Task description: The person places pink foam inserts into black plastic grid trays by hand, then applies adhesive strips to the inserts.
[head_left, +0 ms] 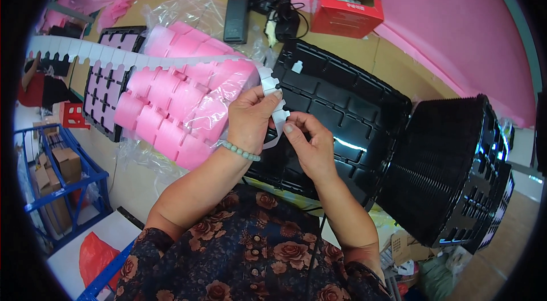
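A long white strip of notched tabs (122, 58) runs from the far left across the pink pieces to my hands. My left hand (249, 117), a beaded bracelet on its wrist, grips the strip between thumb and fingers. At the strip's near end, the thumb and fingers of my right hand (310, 144) pinch a tab. Both hands are over the left part of a black plastic tray (327, 99) with moulded compartments. One loose white tab (297, 66) lies in the tray's far left part. The strip's loose end partly hides behind my left hand.
Plastic-wrapped pink stacked pieces (165, 104) lie left of the tray. Nested black trays (436, 158) stand at the right. At the back are a red box (345, 16), a black device (236, 19) and cables (285, 13). Another person (43, 84) is at far left.
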Demonstrator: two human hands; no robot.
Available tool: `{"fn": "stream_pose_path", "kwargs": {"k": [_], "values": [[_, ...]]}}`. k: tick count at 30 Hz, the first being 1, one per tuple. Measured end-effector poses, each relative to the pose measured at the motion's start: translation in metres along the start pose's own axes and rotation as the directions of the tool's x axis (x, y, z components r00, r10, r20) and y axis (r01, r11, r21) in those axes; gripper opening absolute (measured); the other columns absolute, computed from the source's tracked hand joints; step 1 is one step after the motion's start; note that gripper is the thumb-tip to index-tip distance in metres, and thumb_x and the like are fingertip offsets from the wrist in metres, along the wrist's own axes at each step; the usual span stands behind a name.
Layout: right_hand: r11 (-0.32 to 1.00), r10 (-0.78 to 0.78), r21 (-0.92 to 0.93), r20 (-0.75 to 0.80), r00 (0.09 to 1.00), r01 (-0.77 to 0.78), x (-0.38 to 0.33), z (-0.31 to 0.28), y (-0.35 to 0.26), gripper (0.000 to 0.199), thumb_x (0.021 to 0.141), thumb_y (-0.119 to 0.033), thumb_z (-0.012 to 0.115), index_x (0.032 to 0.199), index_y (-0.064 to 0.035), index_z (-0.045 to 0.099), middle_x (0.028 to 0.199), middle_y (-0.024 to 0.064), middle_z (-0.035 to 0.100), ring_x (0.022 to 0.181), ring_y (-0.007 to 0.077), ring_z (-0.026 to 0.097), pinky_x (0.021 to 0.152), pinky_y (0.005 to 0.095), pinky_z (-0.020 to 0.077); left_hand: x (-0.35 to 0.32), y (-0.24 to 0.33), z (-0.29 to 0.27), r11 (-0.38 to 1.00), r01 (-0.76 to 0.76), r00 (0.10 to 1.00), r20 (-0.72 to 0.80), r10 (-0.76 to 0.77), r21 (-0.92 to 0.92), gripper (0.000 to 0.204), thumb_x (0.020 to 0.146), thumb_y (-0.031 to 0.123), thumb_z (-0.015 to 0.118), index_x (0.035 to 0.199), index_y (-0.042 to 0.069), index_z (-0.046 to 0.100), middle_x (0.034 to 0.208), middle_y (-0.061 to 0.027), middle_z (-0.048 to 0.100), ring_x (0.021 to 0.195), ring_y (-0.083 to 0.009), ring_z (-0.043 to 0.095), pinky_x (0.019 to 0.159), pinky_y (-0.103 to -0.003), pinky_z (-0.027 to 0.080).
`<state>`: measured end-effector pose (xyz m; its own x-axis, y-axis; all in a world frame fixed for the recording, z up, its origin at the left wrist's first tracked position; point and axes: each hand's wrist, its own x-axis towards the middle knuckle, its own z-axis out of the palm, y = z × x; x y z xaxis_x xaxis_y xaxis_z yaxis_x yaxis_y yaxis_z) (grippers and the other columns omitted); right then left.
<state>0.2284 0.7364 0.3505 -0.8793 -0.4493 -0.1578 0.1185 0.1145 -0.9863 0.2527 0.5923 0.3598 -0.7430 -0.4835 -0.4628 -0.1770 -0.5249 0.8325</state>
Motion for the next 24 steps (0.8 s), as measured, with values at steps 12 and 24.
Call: {"fn": "stream_pose_path", "kwargs": {"k": [12,24], "values": [[0.656,-0.604,-0.674,-0.2,0.771,0.339,-0.018,-0.096,-0.014,0.005,0.08,-0.004,0.068,0.083,-0.0062,0.066,0.09,0.0089,0.065,0.091,0.0316,0.055,0.086,0.0438,0.0428,-0.007,-0.017,0.016,0.999,0.039,0.999,0.01,-0.039,0.035,0.009,0.091,0.008,0.069,0.099,0.002,0.069,0.08,-0.0024,0.068,0.059,-0.0083,0.06,0.048,-0.021,0.045],[0.287,-0.457,-0.931,-0.339,0.822,-0.224,0.033,-0.213,0.042,0.01,0.075,-0.004,0.073,0.084,-0.0081,0.071,0.102,0.0061,0.06,0.107,0.0319,0.051,0.091,0.0439,0.042,-0.015,-0.015,0.018,0.997,0.047,0.999,-0.004,-0.046,0.058,0.007,0.093,0.008,0.069,0.098,0.003,0.069,0.081,-0.0035,0.068,0.059,-0.0094,0.059,0.051,-0.022,0.047]]}}
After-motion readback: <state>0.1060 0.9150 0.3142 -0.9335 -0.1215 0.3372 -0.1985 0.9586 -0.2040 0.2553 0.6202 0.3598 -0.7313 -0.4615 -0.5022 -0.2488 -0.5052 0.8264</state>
